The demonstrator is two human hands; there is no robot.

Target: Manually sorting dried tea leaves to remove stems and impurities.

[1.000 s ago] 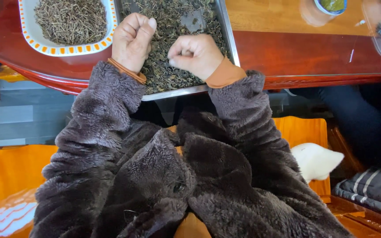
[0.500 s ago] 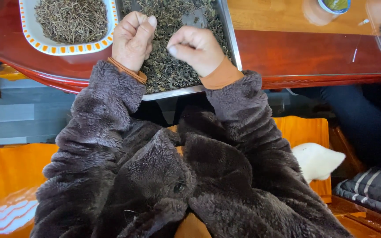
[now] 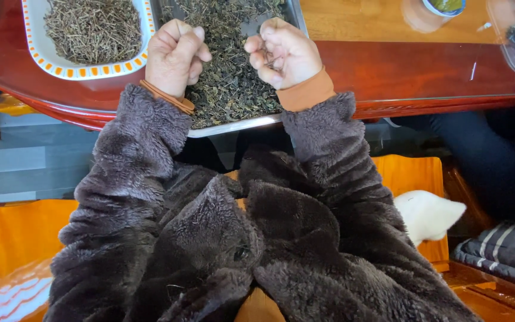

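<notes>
Metal tray of dried leaves overhanging the table edge. Left hand, fisted above the tray, contents hidden; right hand, fingers curled on a few stems. Leaves could drop off the tray's near rim. White orange-trimmed dish of stems left of tray; no labels legible.

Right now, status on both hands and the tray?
Left hand fisted over metal tray. Right hand curled, pinching bits of dried herbs. Dish of stems sits left, apart. Nothing blocking.
</notes>
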